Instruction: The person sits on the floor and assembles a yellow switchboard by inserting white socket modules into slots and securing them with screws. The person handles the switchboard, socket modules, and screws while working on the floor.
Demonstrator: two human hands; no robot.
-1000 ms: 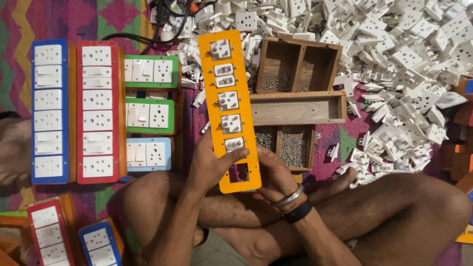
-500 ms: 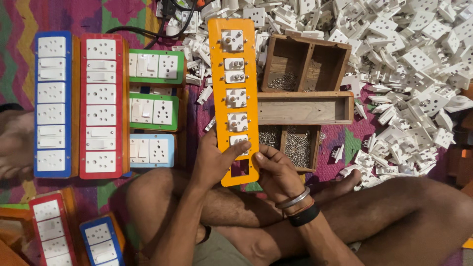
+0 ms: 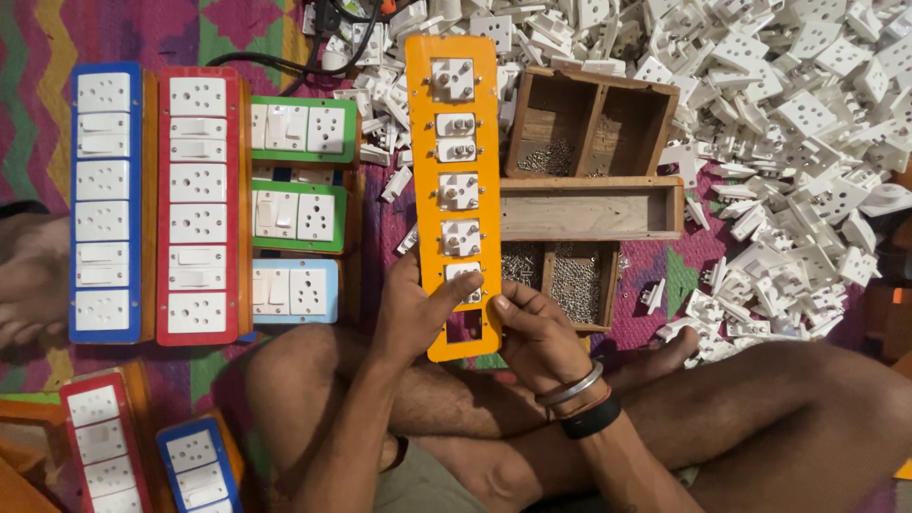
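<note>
Both hands grip the near end of a long orange plastic panel carrying white sockets. The left hand fingers pinch its left edge, forefinger pressing the nearest socket; the right hand fingers curl round its right edge, just near a compartmented wooden tray.

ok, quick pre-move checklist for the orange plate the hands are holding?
1. Grip: left hand and right hand both hold the orange plate at its lower end: ok.
2. Upper cut-outs carry white modules: ok.
3. Lowest cut-out filled: not ok, open.
4. Module under the left fingertip fully seated: cannot tell.
5. Screws on hand in the wooden tray: ok.
6. Spare white sockets heaped to the right: ok.
</note>
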